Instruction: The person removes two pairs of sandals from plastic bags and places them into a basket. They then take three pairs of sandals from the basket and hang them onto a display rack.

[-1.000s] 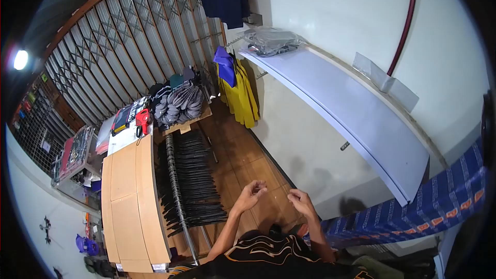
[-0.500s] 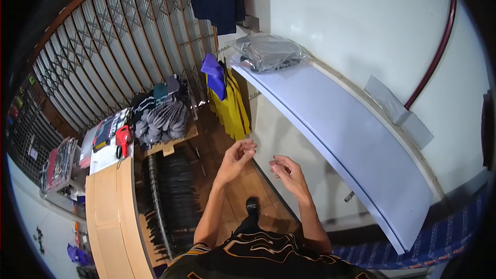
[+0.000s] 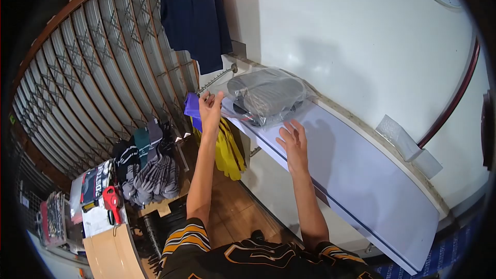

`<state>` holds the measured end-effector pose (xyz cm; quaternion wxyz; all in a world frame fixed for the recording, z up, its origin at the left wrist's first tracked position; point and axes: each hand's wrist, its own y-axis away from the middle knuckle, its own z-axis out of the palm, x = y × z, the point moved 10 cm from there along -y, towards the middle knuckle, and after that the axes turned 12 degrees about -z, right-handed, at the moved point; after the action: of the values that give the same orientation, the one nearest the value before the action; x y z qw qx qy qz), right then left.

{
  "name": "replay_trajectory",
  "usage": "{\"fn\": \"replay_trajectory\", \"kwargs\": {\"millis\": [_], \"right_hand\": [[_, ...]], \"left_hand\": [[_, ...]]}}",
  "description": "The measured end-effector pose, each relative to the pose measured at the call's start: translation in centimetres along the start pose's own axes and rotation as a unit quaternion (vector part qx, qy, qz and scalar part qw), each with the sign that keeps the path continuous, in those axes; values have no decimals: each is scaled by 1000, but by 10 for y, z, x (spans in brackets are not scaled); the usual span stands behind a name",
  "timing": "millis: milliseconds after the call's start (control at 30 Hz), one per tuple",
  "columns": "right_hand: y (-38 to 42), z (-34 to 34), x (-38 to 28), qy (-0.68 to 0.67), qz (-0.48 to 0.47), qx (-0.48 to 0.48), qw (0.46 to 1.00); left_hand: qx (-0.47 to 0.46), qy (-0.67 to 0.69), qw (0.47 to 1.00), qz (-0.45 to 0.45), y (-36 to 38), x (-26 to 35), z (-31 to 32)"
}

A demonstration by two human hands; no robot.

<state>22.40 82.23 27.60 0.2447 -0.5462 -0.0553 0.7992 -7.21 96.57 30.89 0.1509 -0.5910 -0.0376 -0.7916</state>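
Both arms are raised toward a white wall shelf (image 3: 356, 175). A clear plastic bag of dark folded clothes (image 3: 266, 93) lies at the shelf's far end. My left hand (image 3: 211, 108) is open, palm up, just left of the bag at the shelf's end and holds nothing. My right hand (image 3: 292, 138) hovers with fingers spread over the shelf, just below the bag's near edge, and is empty too. Whether either hand touches the bag is unclear.
A navy garment (image 3: 194, 15) hangs above the shelf end; yellow and blue clothes (image 3: 227, 147) hang below it. A folding metal gate (image 3: 88, 72) fills the left. Folded grey clothes (image 3: 150, 173) sit on a stand, and a red tool (image 3: 111, 199) lies on a wooden counter (image 3: 111, 256).
Both hands rose from waist height up to the shelf and opened beside the plastic bag. The view tilted upward, so the floor and hanger rack dropped out of sight.
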Motion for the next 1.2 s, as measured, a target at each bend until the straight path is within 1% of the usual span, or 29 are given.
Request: {"fn": "replay_trajectory", "kwargs": {"millis": [33,100,167,233,267,333,433,533,633,733,833,967,1000,1100,1133,1200], "right_hand": [[-12,2,5,4,2,15,1000],[-35,7,16,13,16,44,999],[-49,14,17,23,33,79,996],[-62,24,17,23,50,63,997],[-66,28,19,23,58,55,997],[-79,25,34,41,32,59,997],[-88,18,40,76,5,68,995],[-86,11,37,77,-10,63,995],[-75,4,21,68,-32,64,995],[-54,-2,-8,46,-67,62,995],[-24,-8,-51,24,-94,44,994],[27,-24,-103,-14,-104,9,994],[44,-28,-122,3,-103,3,995],[87,-47,-152,-25,-106,-25,994],[99,-52,-156,-33,-116,-63,991],[130,-64,-166,-81,-95,-118,985]], "left_hand": [[12,-19,1000,5,-22,-4,3],[-9,-40,999,-36,-64,-22,17],[-29,-58,995,-72,-91,-30,28],[-52,-77,990,-103,-108,-36,40],[-113,-61,983,-132,-112,-41,53],[-233,-29,954,-188,-112,-50,76],[-222,-58,959,-165,-108,-50,84],[-228,-39,962,-146,-90,-34,87],[-243,10,963,-117,-56,-6,90],[-248,-17,964,-97,-15,21,86],[-245,-34,969,-24,31,47,77],[-242,-23,969,29,133,81,58],[-232,-41,971,46,158,84,48],[-248,30,968,40,239,91,23],[-231,5,971,59,274,100,18],[-202,-9,976,78,324,94,-7]]}}
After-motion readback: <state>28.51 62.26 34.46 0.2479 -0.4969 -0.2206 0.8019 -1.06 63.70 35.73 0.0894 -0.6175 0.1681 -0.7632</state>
